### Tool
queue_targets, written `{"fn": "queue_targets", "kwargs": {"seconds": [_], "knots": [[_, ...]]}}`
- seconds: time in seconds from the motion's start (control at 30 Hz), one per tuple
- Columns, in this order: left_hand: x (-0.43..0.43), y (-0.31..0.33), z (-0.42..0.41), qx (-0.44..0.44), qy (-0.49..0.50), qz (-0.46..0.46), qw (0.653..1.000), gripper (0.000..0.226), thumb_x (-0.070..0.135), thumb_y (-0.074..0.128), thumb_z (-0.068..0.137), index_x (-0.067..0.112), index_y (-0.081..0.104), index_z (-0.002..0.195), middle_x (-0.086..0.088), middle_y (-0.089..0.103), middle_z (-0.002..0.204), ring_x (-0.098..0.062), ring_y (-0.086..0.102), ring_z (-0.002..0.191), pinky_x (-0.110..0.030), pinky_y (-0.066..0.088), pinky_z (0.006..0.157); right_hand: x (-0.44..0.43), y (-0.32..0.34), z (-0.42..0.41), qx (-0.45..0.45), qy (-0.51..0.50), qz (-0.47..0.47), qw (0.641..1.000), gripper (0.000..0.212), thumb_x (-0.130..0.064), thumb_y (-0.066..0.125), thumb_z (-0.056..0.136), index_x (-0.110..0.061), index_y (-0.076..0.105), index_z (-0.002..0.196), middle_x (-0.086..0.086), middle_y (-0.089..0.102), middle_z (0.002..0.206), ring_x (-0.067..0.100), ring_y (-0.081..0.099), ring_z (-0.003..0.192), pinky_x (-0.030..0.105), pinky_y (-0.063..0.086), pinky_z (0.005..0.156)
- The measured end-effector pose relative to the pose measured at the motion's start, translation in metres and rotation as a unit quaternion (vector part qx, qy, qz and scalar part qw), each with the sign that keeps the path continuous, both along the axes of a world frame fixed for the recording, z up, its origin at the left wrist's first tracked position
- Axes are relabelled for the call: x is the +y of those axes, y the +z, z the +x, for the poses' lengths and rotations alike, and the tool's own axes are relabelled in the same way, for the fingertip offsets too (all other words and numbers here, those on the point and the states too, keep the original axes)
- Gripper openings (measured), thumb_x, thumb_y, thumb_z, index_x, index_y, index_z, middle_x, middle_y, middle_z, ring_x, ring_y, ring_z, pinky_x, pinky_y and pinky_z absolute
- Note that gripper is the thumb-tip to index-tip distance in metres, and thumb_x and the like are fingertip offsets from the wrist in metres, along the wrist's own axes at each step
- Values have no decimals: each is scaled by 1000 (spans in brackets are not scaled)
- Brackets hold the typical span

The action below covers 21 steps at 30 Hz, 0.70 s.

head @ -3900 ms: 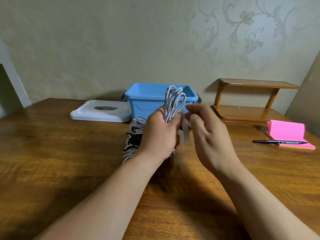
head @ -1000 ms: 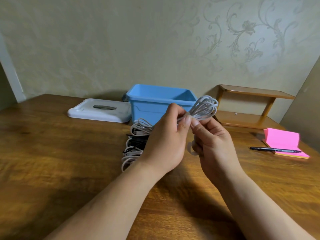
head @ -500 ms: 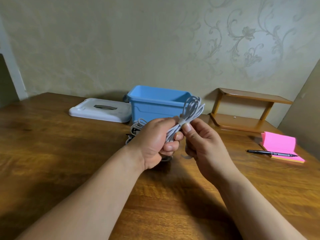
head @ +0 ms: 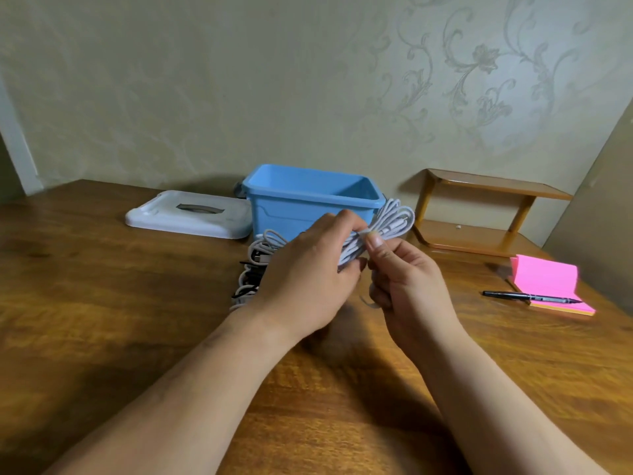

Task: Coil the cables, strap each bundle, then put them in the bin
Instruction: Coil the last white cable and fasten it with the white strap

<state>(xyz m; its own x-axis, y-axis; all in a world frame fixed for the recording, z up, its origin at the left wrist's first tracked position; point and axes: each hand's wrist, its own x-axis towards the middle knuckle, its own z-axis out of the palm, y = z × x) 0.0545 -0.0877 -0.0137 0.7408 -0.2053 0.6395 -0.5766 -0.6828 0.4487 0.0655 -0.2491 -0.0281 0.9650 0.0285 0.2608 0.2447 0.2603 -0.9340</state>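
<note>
A coiled white cable bundle (head: 390, 222) is held above the wooden table, its loops pointing up and right. My left hand (head: 308, 279) grips the bundle's middle from the left. My right hand (head: 404, 286) pinches a pale strap (head: 363, 233) against the bundle with thumb and forefinger; the strap's loose tail hangs below my fingers. Behind the hands stands the open blue bin (head: 310, 200). A pile of white and black cables (head: 255, 269) lies on the table, partly hidden by my left hand.
The bin's white lid (head: 188, 214) lies flat at the bin's left. A small wooden shelf (head: 479, 214) stands at the back right. A pink sticky-note pad (head: 548, 286) with a black pen (head: 527, 296) lies at the right. The wall runs close behind.
The bundle's loops swung from upright to leaning right. My right hand now presses the strap on the bundle's middle, and my left hand has closed over the coil.
</note>
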Motion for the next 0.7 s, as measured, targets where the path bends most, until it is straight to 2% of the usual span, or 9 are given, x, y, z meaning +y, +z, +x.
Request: {"fn": "queue_targets", "kwargs": {"seconds": [0.07,0.2,0.3,0.43,0.53,0.6,0.7], "knots": [[1,0,2,-6,11,-1,1000,21,33,64,101,34,56,120,12,69,114,-14,68,97,-43,58,77,0,2,-1,16,17,7,1000,24,-25,66,103,-1,70,99,3,42,66,12,28,54,22,28,44],[5,1,2,-6,11,-61,998,15,39,61,104,26,62,111,8,72,92,-10,67,79,-36,55,66,0,5,-2,0,56,-7,998,20,-20,62,105,-7,70,92,5,50,74,12,28,56,22,27,46],[5,-1,3,14,0,-121,993,16,39,61,105,23,65,103,8,69,78,-8,64,69,-29,48,57,2,6,-4,-36,22,-37,998,22,-20,61,106,-9,68,89,4,49,69,15,28,55,28,25,48],[-3,-3,4,30,-23,-154,987,26,41,57,107,21,65,92,7,63,68,-9,58,62,-24,39,53,1,2,-3,-70,-47,-96,992,29,-35,66,103,-8,70,92,3,47,65,16,36,53,32,30,47],[-6,-3,7,80,-54,-213,972,34,40,57,107,19,62,82,8,58,62,-13,53,57,-34,44,56,1,0,-1,-60,-49,-73,994,51,-45,69,96,6,63,94,0,47,65,12,36,53,31,30,49],[-9,-3,5,128,-98,-270,949,36,35,55,108,12,59,82,4,52,58,-21,50,51,-43,46,52,3,0,-1,-37,-25,-49,998,47,-47,68,95,0,65,90,-3,43,64,11,31,52,30,24,49],[-11,1,1,164,-128,-308,928,37,26,52,111,-4,57,90,-5,48,58,-24,47,47,-39,43,47,4,1,-1,-5,42,-15,999,38,-48,62,98,-11,69,91,-2,32,65,12,20,55,31,15,51]]}}
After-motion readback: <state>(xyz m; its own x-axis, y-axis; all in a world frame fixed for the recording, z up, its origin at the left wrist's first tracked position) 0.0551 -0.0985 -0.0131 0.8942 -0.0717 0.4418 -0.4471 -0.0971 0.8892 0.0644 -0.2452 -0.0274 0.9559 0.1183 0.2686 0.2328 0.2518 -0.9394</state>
